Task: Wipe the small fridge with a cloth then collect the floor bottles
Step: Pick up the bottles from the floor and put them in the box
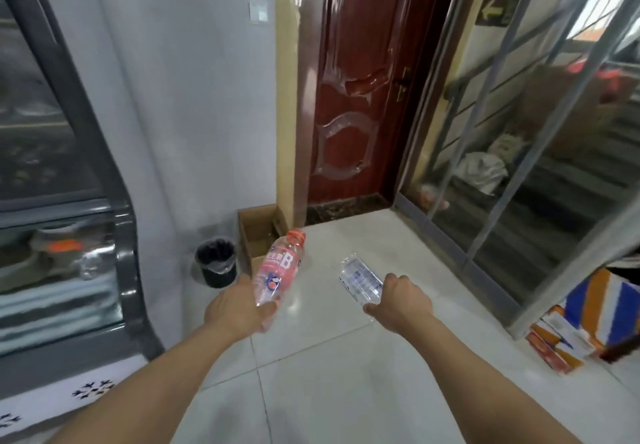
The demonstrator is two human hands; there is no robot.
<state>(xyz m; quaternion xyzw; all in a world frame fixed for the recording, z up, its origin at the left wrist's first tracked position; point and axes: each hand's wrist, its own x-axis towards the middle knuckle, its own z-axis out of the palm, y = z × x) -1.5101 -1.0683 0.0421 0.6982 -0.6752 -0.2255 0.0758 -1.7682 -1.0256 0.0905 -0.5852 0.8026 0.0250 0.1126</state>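
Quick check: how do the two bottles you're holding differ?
The pink bottle in the left hand has a pink label with a big B and a red cap; the clear bottle in the right hand has a blue-printed label and no coloured cap that I can see. The pink one points up and away; the clear one lies flatter, tilted left. Both are see-through plastic, each held near its base.

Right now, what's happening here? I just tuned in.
A person stands on the tiled floor with both arms out, a bottle in each of their hands. The left hand grips a pink-labelled bottle by its base, red cap pointing away. The right hand holds a clear bottle with blue print. Ahead, by the wall, sit an open cardboard box and a black bin. No cloth is visible.
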